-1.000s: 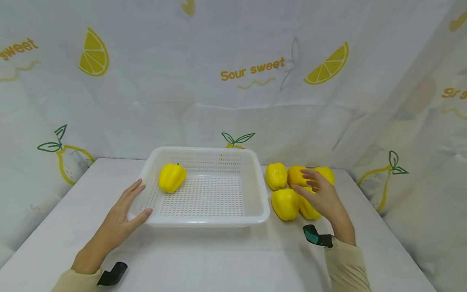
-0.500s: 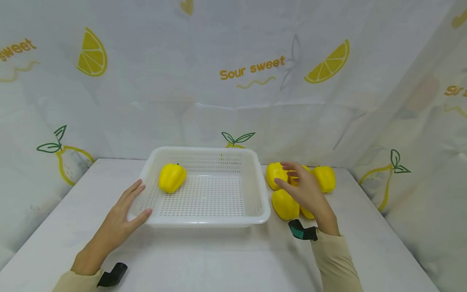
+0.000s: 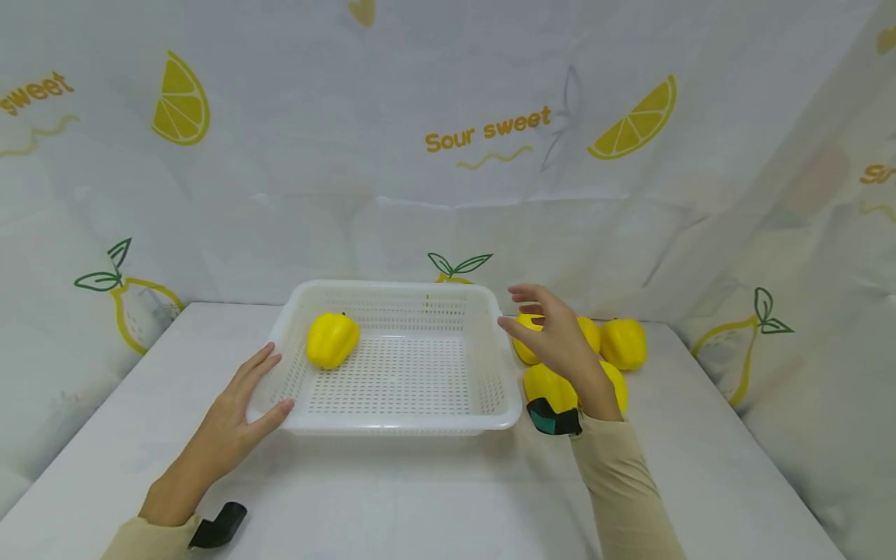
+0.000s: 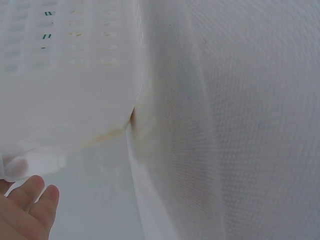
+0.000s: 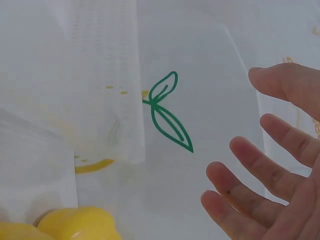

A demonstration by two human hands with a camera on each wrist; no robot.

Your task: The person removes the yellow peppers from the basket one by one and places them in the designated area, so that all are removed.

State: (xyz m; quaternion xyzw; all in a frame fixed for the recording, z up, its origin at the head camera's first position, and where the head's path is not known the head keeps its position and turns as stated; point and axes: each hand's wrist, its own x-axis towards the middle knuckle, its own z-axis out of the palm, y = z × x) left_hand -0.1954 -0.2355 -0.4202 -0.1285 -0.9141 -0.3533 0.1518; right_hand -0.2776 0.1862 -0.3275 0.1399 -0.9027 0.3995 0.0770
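A white plastic basket [image 3: 388,424] with a slotted floor stands on the table, holding one yellow bell pepper [image 3: 332,341] at its left end. My left hand [image 3: 227,424] rests at the basket's left front corner, thumb over the front rim and fingers spread along the left side. In the left wrist view, those fingers [image 4: 37,202] show just beneath the basket's edge. My right hand [image 3: 553,330] is raised beside the right rim, its fingers apart and holding nothing. Behind and below it lie several yellow bell peppers [image 3: 623,344], partly covered by the hand and wrist.
A white cloth printed with lemons [image 3: 180,99] and lettering hangs behind the table [image 3: 406,498] and along its right side. The pepper group sits close against the basket's right wall. A dark wrist camera [image 3: 553,418] juts from the right sleeve.
My right hand has moved left and slightly up, from over the peppers toward the basket's right rim. The left hand, basket and peppers have stayed put.
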